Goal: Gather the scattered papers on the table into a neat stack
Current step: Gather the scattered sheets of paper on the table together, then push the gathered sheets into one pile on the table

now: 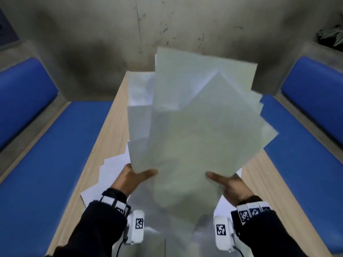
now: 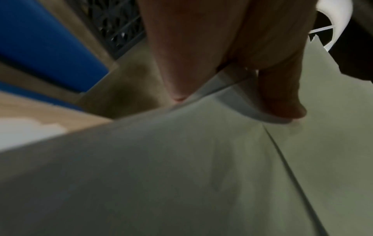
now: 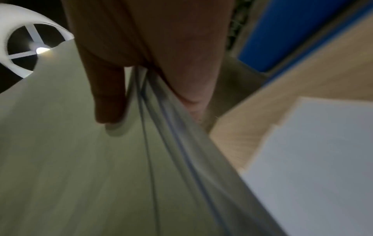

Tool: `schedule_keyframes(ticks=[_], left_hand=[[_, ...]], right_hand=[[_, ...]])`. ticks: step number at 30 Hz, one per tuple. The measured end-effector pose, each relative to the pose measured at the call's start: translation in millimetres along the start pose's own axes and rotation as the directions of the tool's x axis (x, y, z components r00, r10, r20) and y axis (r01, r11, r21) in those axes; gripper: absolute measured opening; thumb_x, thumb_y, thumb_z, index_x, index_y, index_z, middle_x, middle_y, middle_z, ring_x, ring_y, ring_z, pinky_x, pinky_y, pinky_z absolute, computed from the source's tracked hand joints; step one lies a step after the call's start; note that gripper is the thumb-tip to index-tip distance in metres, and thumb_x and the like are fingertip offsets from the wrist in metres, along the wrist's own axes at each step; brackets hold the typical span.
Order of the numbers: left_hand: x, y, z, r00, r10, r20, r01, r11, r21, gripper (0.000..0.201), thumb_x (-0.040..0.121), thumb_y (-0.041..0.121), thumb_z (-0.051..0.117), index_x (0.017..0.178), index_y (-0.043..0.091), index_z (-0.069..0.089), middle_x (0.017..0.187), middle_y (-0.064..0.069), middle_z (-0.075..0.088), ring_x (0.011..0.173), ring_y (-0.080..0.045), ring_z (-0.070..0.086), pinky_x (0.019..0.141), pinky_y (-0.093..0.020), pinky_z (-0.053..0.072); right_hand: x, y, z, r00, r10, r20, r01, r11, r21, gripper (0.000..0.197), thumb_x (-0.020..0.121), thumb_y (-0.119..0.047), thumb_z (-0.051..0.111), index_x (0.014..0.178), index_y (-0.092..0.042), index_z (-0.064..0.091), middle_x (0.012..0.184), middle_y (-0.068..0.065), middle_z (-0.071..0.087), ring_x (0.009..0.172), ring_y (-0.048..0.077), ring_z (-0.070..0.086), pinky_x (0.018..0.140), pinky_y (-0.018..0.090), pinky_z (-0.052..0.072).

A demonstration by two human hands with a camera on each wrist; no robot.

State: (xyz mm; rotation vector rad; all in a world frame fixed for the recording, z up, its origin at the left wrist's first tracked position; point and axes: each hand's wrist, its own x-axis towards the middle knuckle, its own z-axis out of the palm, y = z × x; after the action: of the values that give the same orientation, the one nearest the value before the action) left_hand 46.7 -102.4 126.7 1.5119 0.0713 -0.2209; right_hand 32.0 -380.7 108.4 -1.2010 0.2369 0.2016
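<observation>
Blue padded benches (image 1: pixel 46 145) flank your narrow wooden tabletop (image 1: pixel 109 138), with a stained grey wall (image 1: pixel 167 25) behind it. No containers show anywhere, so nothing is held inside anything. You hold a fanned bundle of papers (image 1: pixel 194 117) up off the tabletop, tilted toward you, its sheets splayed at different angles and not squared. Your left hand (image 1: pixel 132 178) pinches the bundle's lower left edge, thumb (image 2: pixel 280 95) lying on the front sheet while the fingers go behind; the left wrist view shows the paper edge wedged between thumb and palm. Your right hand (image 1: pixel 229 184) grips the lower right edge the same way, thumb (image 3: pixel 109 99) on the front face and several sheet edges caught between thumb and palm. More loose sheets (image 1: pixel 113 169) lie flat on the tabletop below and left of the bundle, and others (image 1: pixel 139 89) lie farther back. Both wrist views are blurred.
</observation>
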Motion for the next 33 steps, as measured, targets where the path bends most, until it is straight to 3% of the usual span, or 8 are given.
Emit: schedule_keyframes(ticks=[3, 6, 9, 12, 16, 22, 28, 33], left_hand=[[-4.8, 31.0, -8.7, 0.995, 0.104, 0.009, -0.104, 0.994, -0.026, 0.033, 0.044, 0.027, 0.087, 0.075, 0.032, 0.077, 0.08, 0.013, 0.078, 0.078, -0.002, 0.072, 0.063, -0.012, 0.055], [-9.7, 41.2, -18.3, 0.983, 0.185, -0.001, -0.185, 0.983, -0.001, 0.065, 0.03, 0.048, 0.09, 0.089, 0.029, 0.073, 0.091, 0.014, 0.077, 0.088, -0.003, 0.071, 0.073, -0.014, 0.056], [-14.3, 39.3, -24.6, 0.98, 0.2, -0.008, -0.201, 0.979, -0.042, 0.08, 0.024, 0.055, 0.088, 0.096, 0.026, 0.068, 0.09, 0.014, 0.077, 0.089, -0.001, 0.071, 0.071, -0.01, 0.054], [-15.0, 35.1, -26.4, 0.98, 0.198, -0.024, -0.199, 0.979, -0.043, 0.072, 0.022, 0.054, 0.088, 0.087, 0.027, 0.072, 0.086, 0.01, 0.078, 0.086, -0.007, 0.072, 0.076, -0.021, 0.057], [-8.6, 27.4, -19.4, 0.989, 0.145, 0.043, -0.145, 0.989, 0.004, 0.074, 0.027, 0.051, 0.089, 0.094, 0.027, 0.067, 0.089, 0.01, 0.078, 0.085, -0.007, 0.072, 0.072, -0.02, 0.057], [-6.4, 41.6, -6.1, 0.978, 0.206, -0.027, -0.204, 0.976, 0.072, 0.031, 0.073, 0.003, 0.073, 0.087, 0.029, 0.065, 0.074, 0.022, 0.075, 0.072, 0.006, 0.07, 0.063, -0.012, 0.054], [-13.6, 9.5, -20.3, 0.995, 0.088, 0.042, -0.089, 0.995, 0.037, 0.077, 0.024, 0.05, 0.089, 0.094, 0.027, 0.068, 0.092, 0.009, 0.077, 0.088, -0.008, 0.072, 0.069, -0.019, 0.058], [-6.5, -24.6, -14.5, 0.995, -0.071, -0.064, 0.079, 0.988, 0.133, 0.052, 0.037, 0.049, 0.083, 0.082, 0.028, 0.069, 0.072, 0.017, 0.076, 0.078, -0.011, 0.071, 0.082, -0.034, 0.053]], right_hand=[[-7.1, -36.5, 18.4, 0.985, -0.169, -0.036, 0.163, 0.979, -0.123, 0.018, 0.061, -0.012, 0.078, 0.076, -0.016, 0.069, 0.065, -0.013, 0.076, 0.063, -0.002, 0.07, 0.062, 0.012, 0.055], [-11.1, -44.7, 26.5, 0.976, -0.212, 0.048, 0.217, 0.957, -0.192, 0.024, 0.064, -0.028, 0.079, 0.084, -0.02, 0.069, 0.074, -0.019, 0.076, 0.072, -0.007, 0.07, 0.07, 0.012, 0.051], [-14.4, -37.0, 32.4, 0.971, -0.214, 0.105, 0.233, 0.943, -0.236, 0.059, 0.05, -0.033, 0.086, 0.104, -0.016, 0.068, 0.092, -0.009, 0.078, 0.089, 0.004, 0.072, 0.069, 0.01, 0.054], [-17.7, -35.1, 35.1, 0.96, -0.256, 0.112, 0.278, 0.917, -0.284, 0.045, 0.066, -0.007, 0.08, 0.109, -0.008, 0.066, 0.096, -0.002, 0.077, 0.093, 0.014, 0.072, 0.078, 0.021, 0.056], [-14.9, -32.8, 40.4, 0.969, -0.232, 0.091, 0.248, 0.933, -0.262, 0.038, 0.069, -0.009, 0.078, 0.106, -0.009, 0.068, 0.099, 0.009, 0.076, 0.094, 0.024, 0.072, 0.078, 0.031, 0.058], [-13.5, -44.7, 52.3, 0.955, -0.296, -0.027, 0.287, 0.941, -0.178, 0.017, 0.076, -0.001, 0.071, 0.088, -0.013, 0.072, 0.075, -0.004, 0.078, 0.07, 0.013, 0.072, 0.064, 0.026, 0.059], [-9.5, -22.1, 37.8, 0.969, -0.245, 0.042, 0.248, 0.935, -0.256, 0.046, 0.072, -0.002, 0.076, 0.113, -0.015, 0.059, 0.102, 0.003, 0.073, 0.093, 0.016, 0.071, 0.073, 0.025, 0.058], [4.8, 4.3, 37.5, 0.98, -0.191, 0.049, 0.197, 0.92, -0.339, 0.029, 0.083, -0.005, 0.065, 0.109, -0.016, 0.057, 0.1, 0.002, 0.069, 0.091, 0.015, 0.068, 0.071, 0.02, 0.056]])
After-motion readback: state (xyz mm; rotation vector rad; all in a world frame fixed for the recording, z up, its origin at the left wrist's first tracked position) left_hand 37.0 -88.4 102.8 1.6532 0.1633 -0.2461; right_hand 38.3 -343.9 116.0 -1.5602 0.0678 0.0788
